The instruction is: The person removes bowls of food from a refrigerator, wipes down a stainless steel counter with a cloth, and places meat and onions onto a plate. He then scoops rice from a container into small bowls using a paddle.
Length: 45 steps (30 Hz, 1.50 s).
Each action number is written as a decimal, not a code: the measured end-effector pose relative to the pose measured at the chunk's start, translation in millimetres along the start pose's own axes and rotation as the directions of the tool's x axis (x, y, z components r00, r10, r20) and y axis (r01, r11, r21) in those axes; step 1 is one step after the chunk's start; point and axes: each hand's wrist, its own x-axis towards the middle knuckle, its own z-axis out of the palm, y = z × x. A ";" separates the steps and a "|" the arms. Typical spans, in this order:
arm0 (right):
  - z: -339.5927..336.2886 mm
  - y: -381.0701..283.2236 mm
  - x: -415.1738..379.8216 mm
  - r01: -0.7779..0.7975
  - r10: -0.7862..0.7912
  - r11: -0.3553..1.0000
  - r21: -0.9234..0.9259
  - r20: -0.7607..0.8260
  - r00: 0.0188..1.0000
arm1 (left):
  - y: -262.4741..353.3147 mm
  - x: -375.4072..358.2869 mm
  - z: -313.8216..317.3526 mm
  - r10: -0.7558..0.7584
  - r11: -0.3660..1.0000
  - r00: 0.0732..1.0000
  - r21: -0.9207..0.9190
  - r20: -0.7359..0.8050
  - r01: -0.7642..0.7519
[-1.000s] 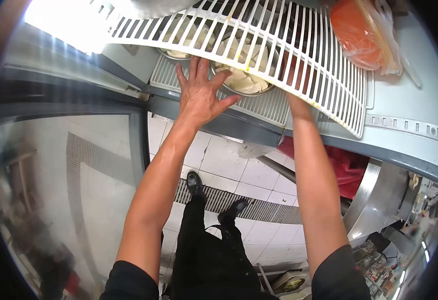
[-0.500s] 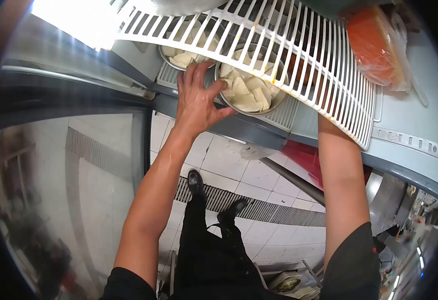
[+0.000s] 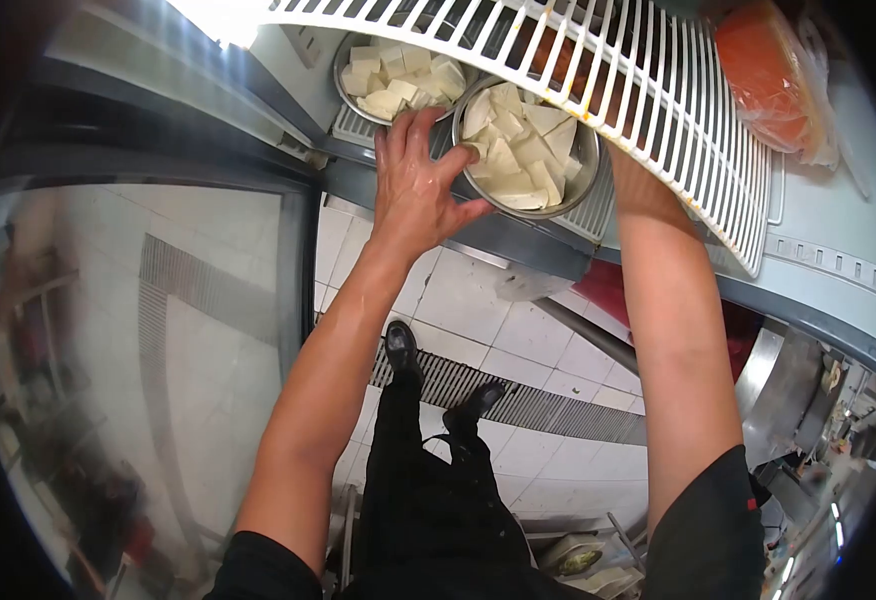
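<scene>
Two round metal bowls of white tofu pieces stand side by side inside a fridge: a left bowl [image 3: 342,84] and a right bowl [image 3: 591,150]. My left hand [image 3: 420,190] is at their front, fingers apart. Its index fingertip touches the right bowl's rim, with the thumb just outside that rim. The middle fingers reach toward the left bowl's front edge. My right forearm [image 3: 663,280] goes in under a white wire shelf [image 3: 658,130]; the right hand is hidden behind the bars, close to the right bowl, so its fingers do not show.
Reddish-brown food [image 3: 558,52] shows through the shelf bars behind the right bowl. An orange bundle in clear plastic [image 3: 766,80] lies at the upper right. The open glass door [image 3: 218,370] stands at left. Below are floor tiles and a drain grate [image 3: 558,408].
The whole view has shifted, and more of both tofu bowls shows below the shelf. My right forearm has moved left, toward the right bowl. My left hand stays by the bowl rims.
</scene>
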 end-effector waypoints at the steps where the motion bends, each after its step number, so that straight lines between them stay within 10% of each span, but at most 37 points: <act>1: -2.9 3.4 -2.3 -0.012 0.012 0.999 0.043 -0.011 1.000 | -1.1 -1.0 0.4 -0.007 1.000 1.000 -0.007 -0.003 0.007; 12: -26.2 56.1 -77.9 -0.676 0.503 0.541 0.500 0.452 0.737 | 4.4 25.1 25.9 0.005 0.996 0.990 0.092 -0.139 0.008; 18: -70.8 -23.1 -95.5 -0.528 0.473 0.353 0.772 0.339 0.813 | 6.0 33.1 37.1 -0.008 0.987 0.992 0.157 -0.128 0.029; 23: -64.6 -39.6 -92.6 -0.623 0.733 0.242 0.744 0.281 0.620 | 11.6 27.3 28.8 -0.031 0.981 0.997 0.188 -0.077 0.045; 28: -65.8 -32.7 -80.9 -0.610 0.665 0.330 0.721 0.282 0.692 | 12.2 24.0 28.3 -0.033 0.983 0.994 0.178 -0.102 0.051; 29: -67.2 -17.6 -82.3 -0.449 0.352 0.483 0.752 0.303 0.886 | 15.9 24.3 30.7 -0.063 0.974 0.992 0.208 -0.108 0.085; 36: -52.0 7.7 -46.9 -0.523 0.324 0.219 0.823 0.445 0.835 | 45.1 66.9 69.6 -0.362 0.902 0.903 0.159 -0.229 0.402; 41: -55.3 -18.8 -72.8 -0.569 0.477 0.036 0.821 0.486 0.732 | 49.4 81.7 84.8 -0.234 0.964 0.915 0.047 -0.328 0.263; 45: -42.6 -31.9 -92.6 -0.604 0.556 0.064 0.794 0.474 0.682 | 71.1 51.4 72.2 -0.291 0.955 0.951 0.033 -0.102 0.296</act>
